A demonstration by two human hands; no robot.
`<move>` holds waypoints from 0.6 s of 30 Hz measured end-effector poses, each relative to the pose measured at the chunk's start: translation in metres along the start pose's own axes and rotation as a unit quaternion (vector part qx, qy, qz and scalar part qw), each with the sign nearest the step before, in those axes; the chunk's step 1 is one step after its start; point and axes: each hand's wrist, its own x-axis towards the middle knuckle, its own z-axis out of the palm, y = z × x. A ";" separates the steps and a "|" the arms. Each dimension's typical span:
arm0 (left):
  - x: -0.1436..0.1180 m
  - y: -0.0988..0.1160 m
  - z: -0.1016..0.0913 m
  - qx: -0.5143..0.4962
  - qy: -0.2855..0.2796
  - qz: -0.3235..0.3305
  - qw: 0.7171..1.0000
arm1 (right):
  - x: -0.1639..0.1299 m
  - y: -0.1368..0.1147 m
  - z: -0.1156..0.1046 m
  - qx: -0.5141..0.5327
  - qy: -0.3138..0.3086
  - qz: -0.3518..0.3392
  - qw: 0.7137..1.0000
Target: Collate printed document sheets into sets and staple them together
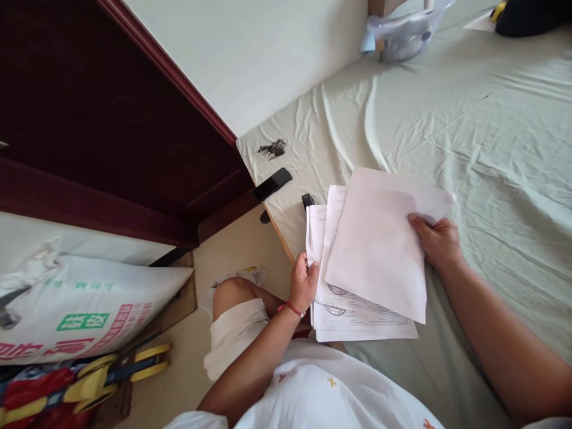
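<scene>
While the stack of papers (357, 316) lies on the bed sheet (491, 149) near its edge, the left hand (302, 285) pinches its left side and the right hand (438, 241) grips the top sheet (379, 244). Paper is light, thin and bends easily, probably slippery between sheets; holding at the edges seems best.

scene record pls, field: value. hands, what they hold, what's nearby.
left hand: grips left edge of stack of white printed paper sheets
right hand: holds top blank white paper sheet, lifted at right edge
surface: wrinkled pale green bed sheet
nearby: black slab phone at bed corner; small metal key bunch
</scene>
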 end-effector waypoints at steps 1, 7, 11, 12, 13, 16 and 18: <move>0.000 0.001 0.000 -0.008 0.002 -0.005 1.000 | 0.000 -0.002 0.000 0.040 0.009 0.018 0.999; 0.002 0.008 0.000 -0.052 -0.006 -0.063 0.997 | 0.002 -0.018 -0.005 0.159 0.068 0.096 0.980; 0.003 0.010 0.003 -0.016 0.007 -0.052 0.998 | 0.005 -0.024 -0.011 0.186 0.053 0.131 0.972; 0.003 0.010 0.004 -0.011 0.007 -0.051 0.999 | 0.005 -0.025 -0.012 0.187 0.049 0.132 0.972; 0.002 0.011 0.004 -0.009 0.005 -0.049 0.999 | 0.005 -0.025 -0.012 0.187 0.046 0.131 0.972; 0.000 0.015 0.005 -0.018 -0.016 -0.048 0.999 | 0.002 -0.025 -0.010 0.195 0.037 0.123 0.972; -0.001 0.016 0.003 -0.034 -0.035 -0.046 0.998 | -0.001 -0.023 -0.007 0.194 0.020 0.126 0.973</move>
